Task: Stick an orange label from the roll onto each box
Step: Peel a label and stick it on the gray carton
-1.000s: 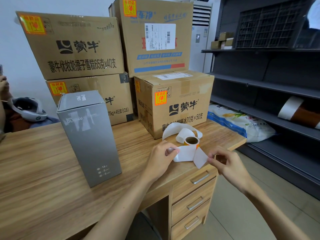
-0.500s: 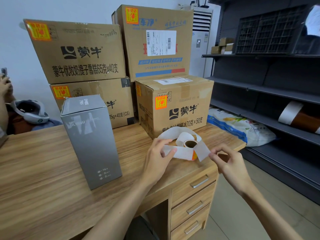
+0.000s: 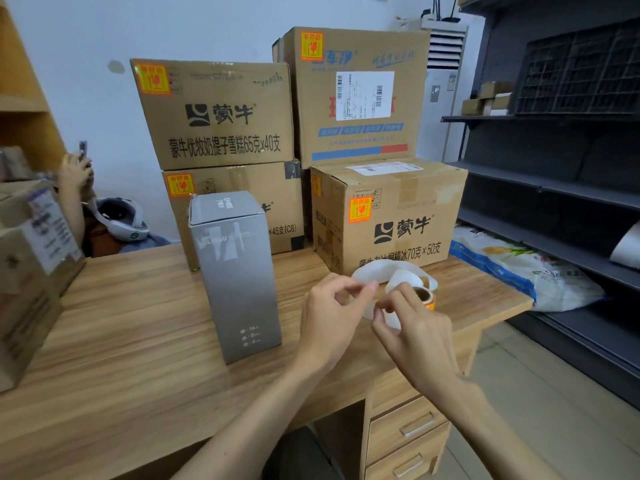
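The label roll lies on the wooden desk, its white backing strip looping up behind my fingers. My left hand pinches the strip near its free end. My right hand has closed in beside it and pinches the same strip just in front of the roll. A tall grey box stands upright to the left of my hands and shows no orange label. Behind it are stacked brown cartons, and each one wears an orange label.
A carton sits at the left desk edge. Another person's hand holds a phone at the far left, beside a white headset. Dark shelving stands on the right with a sack on it. Drawers hang below the desk.
My right hand has moved left to meet my left hand on the backing strip. The view has shifted left, bringing the left carton and shelf into sight.
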`<state>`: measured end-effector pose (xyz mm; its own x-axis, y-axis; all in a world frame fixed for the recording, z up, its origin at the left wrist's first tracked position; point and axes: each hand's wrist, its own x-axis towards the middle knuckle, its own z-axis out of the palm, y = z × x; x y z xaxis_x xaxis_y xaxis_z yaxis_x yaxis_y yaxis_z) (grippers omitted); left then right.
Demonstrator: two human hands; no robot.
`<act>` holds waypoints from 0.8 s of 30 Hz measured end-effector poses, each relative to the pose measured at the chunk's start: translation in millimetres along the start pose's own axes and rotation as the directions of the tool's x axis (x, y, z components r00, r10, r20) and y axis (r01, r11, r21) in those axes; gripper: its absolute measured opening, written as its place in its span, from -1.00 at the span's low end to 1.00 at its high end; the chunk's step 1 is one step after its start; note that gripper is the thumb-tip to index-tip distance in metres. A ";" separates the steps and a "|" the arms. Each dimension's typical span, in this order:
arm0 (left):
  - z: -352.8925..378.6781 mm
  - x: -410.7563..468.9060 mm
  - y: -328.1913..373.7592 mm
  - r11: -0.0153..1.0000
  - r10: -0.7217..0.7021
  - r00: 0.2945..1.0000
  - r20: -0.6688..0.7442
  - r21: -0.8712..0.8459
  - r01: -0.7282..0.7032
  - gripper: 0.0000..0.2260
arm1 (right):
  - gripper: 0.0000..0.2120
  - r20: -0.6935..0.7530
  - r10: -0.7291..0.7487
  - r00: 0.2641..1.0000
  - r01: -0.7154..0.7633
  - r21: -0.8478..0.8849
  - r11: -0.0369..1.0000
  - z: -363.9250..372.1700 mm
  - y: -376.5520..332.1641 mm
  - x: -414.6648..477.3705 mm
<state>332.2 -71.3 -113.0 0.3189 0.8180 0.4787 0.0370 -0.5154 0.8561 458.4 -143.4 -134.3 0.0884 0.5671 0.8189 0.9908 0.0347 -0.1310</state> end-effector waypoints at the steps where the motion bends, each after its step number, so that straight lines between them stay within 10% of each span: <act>1: -2.3 -0.3 0.5 1.000 -0.005 1.000 -0.017 0.014 0.005 -0.90 | -0.90 -0.010 -0.041 0.999 0.041 -0.027 0.999 2.2 -3.3 0.6; 9: -16.2 1.3 0.3 0.997 0.019 0.997 -0.080 0.074 -0.013 -0.96 | -0.89 -0.054 -0.184 0.981 0.182 -0.049 0.982 3.8 -21.5 7.1; 14: -38.6 2.6 1.2 0.998 0.040 0.996 -0.079 0.058 -0.035 -0.95 | -0.84 0.027 -0.002 1.000 -0.005 0.241 0.970 2.4 -20.5 9.2; 24: -106.2 -7.6 3.6 0.998 0.064 0.988 -0.138 0.012 -0.063 -0.87 | -0.93 0.316 0.213 0.924 -0.380 0.807 0.452 15.7 -53.6 51.5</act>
<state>229.3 -52.2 -92.9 0.1871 0.8106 0.5549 0.0279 -0.5690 0.8218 408.3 -103.1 -93.8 0.2607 0.7918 0.5524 0.3309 0.4643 -0.8216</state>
